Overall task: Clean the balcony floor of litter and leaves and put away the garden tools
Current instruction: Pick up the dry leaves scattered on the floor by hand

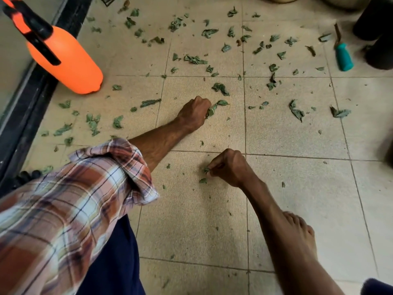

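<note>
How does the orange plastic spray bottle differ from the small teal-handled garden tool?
The orange plastic spray bottle is far bulkier than the teal-handled garden tool. The bottle sits left, by the dark door frame; the tool lies right, beside black pots. Both rest on tiled floor among green leaves.

orange sprayer (68, 60) top cropped at upper-left edge; black pots (374, 28) cut by right edge; left hand (194, 113) fist hides most of its leaves (214, 107); teal-handled tool (343, 57) head too small to identify

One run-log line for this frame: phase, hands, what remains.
phase: hand-picking leaves | left hand: grips leaf clump | right hand: pinches leaf scraps | floor: many leaves remain | tools out: orange sprayer, teal-handled tool
</note>
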